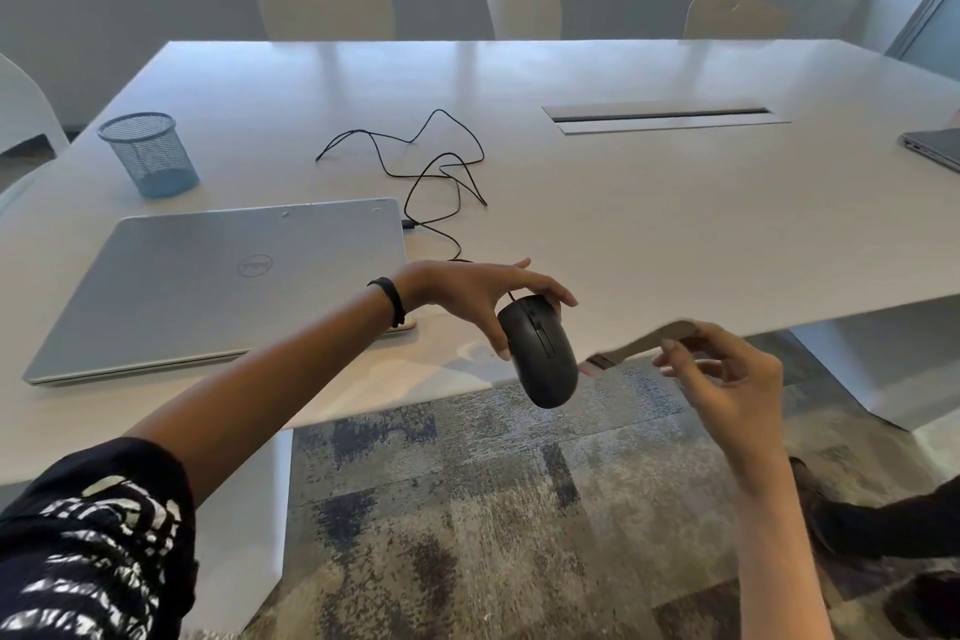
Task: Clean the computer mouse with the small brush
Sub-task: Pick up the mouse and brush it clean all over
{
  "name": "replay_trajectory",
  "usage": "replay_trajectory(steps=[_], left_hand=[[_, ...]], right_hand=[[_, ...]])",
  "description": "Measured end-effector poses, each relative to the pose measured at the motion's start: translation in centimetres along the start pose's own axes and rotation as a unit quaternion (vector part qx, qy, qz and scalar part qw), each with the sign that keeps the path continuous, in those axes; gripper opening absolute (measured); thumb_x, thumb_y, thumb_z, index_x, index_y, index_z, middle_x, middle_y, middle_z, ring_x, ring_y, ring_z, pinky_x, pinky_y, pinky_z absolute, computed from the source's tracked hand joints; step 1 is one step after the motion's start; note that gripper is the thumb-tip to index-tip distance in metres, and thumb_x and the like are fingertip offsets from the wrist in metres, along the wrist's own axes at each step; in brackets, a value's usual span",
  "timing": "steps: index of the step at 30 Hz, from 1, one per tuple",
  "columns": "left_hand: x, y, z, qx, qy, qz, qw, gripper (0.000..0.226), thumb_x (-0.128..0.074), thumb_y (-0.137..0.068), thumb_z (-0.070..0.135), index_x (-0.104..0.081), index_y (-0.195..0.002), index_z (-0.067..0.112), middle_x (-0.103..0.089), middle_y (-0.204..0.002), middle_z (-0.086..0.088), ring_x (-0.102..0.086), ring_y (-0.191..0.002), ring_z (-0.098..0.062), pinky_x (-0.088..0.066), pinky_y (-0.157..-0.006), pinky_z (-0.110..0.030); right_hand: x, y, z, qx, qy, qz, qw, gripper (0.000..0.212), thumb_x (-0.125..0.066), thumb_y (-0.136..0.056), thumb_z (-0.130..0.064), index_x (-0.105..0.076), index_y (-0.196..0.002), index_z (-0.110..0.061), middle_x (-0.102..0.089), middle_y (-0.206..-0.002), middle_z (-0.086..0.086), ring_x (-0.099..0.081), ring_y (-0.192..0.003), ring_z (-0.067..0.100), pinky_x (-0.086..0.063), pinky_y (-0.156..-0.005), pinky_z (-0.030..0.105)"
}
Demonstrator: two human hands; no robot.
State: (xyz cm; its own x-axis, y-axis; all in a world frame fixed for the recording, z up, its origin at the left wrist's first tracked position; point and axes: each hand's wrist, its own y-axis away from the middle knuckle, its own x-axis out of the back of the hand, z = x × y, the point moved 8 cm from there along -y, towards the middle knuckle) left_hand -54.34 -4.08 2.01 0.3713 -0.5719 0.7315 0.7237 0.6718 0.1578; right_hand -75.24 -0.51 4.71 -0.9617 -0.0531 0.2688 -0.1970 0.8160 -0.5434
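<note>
Head view looks down on a person's two bare hands at the near edge of a white conference table [675,234]. The left hand [467,296] grasps a black wired computer mouse [543,359] by its front end, thumb on one side and fingers on the other. The mouse is lifted off the table and hangs tilted over the table edge. Its button side with the scroll wheel faces the camera and its rounded rear points down toward the patterned carpet [493,509]. A dark wristband [390,299] sits on the left wrist.

The right hand [727,374] is just to the right of the mouse, its curled fingers pinching the handle of the small brush [639,343]. The brush is smeared by motion blur. Its pale handle runs leftward from the fingers to a dark collar and a pinkish tip just beside the mouse's right flank. The blur hides whether the tip touches the mouse.

The mouse's black cable [441,172] runs up from the left hand and lies in loose loops on the tabletop. Its plug end sits at the right edge of a closed silver Dell laptop [218,281], though it is unclear whether it is plugged in. A blue mesh pen cup [148,153] stands upright beyond the laptop, near the table's left side. A recessed cable hatch [665,119] is set into the middle of the table, and the corner of a second laptop [935,148] shows at the far right edge. Pale chairs [327,8] line the far side under a row of windows.
</note>
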Motion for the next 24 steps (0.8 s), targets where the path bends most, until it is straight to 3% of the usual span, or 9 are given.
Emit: replay_trajectory(steps=[7,12,18,24], left_hand=[[0.0,-0.2,-0.1,0.003,-0.004,-0.001,1.0,0.08,-0.08,-0.072,0.013,-0.038,-0.139,0.02,-0.053,-0.131,0.002,-0.041,-0.13,-0.009,0.011,-0.118,-0.038],[0.1,-0.2,-0.1,0.002,0.012,-0.001,1.0,0.079,-0.079,-0.072,0.011,-0.038,-0.139,0.018,-0.052,-0.132,-0.001,-0.04,-0.13,-0.008,0.012,-0.116,-0.036],[0.2,-0.2,-0.2,0.004,0.007,0.003,1.0,0.079,-0.08,-0.072,0.013,-0.038,-0.139,0.02,-0.053,-0.131,0.001,-0.041,-0.13,-0.007,0.012,-0.116,-0.032],[0.4,0.1,-0.7,0.013,0.008,0.013,1.0,0.08,-0.08,-0.072,0.011,-0.038,-0.139,0.019,-0.054,-0.13,-0.001,-0.042,-0.129,-0.007,0.01,-0.116,-0.034]], right_hand=[[0.2,0.1,-1.4,0.004,-0.102,0.054,0.993,0.011,-0.07,-0.086,-0.03,-0.073,-0.094,-0.039,-0.074,-0.083,-0.017,-0.071,-0.074,0.005,-0.057,-0.063,0.018],[-0.5,0.4,-1.5,-0.016,-0.078,-0.011,0.997,0.027,-0.068,-0.081,-0.023,-0.073,-0.093,-0.046,-0.074,-0.082,-0.02,-0.072,-0.072,0.004,-0.055,-0.064,0.013],[0.2,0.4,-1.4,-0.012,-0.097,0.017,0.995,0.033,-0.066,-0.079,-0.014,-0.075,-0.089,-0.044,-0.074,-0.08,-0.021,-0.071,-0.073,0.003,-0.057,-0.066,0.016],[-0.4,0.6,-0.7,-0.042,-0.091,-0.065,0.993,0.03,-0.071,-0.074,-0.016,-0.076,-0.088,-0.042,-0.076,-0.078,-0.014,-0.072,-0.073,0.006,-0.059,-0.067,0.021]])
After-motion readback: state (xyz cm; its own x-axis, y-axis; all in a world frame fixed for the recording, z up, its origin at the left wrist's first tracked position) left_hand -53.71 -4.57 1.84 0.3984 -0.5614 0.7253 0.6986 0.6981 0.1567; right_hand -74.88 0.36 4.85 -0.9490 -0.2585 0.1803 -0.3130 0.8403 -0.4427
